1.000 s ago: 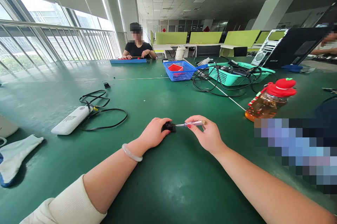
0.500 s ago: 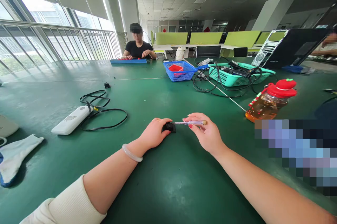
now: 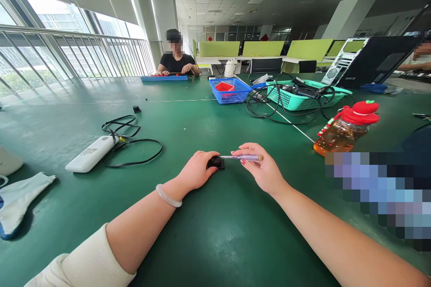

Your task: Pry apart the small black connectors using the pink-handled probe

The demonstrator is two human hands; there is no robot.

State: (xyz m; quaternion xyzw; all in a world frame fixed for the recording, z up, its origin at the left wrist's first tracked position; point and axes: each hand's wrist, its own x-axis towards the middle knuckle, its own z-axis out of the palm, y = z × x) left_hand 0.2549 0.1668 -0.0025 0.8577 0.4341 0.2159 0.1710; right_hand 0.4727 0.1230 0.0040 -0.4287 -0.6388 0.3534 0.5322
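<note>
My left hand [image 3: 198,169] is closed around a small black block-like part [image 3: 218,162] on the green tabletop [image 3: 232,233]; the fingers cover much of it, and I cannot tell its exact kind. A screwdriver [image 3: 249,157] with a clear purplish handle lies nearly level in my right hand [image 3: 264,168], pinched between thumb and fingers. Its thin shaft points left, and the tip meets the right side of the black part.
To the left are a white power bank [image 3: 92,154], a black cable [image 3: 148,140] and a glove [image 3: 23,201]. A red-lidded bottle [image 3: 341,134] stands right. Beyond sit a blue basket [image 3: 232,97], a green basket [image 3: 292,104] and a person [image 3: 177,60].
My right hand and the screwdriver have shifted very slightly left. The left hand stays on the black part, which looks unmoved.
</note>
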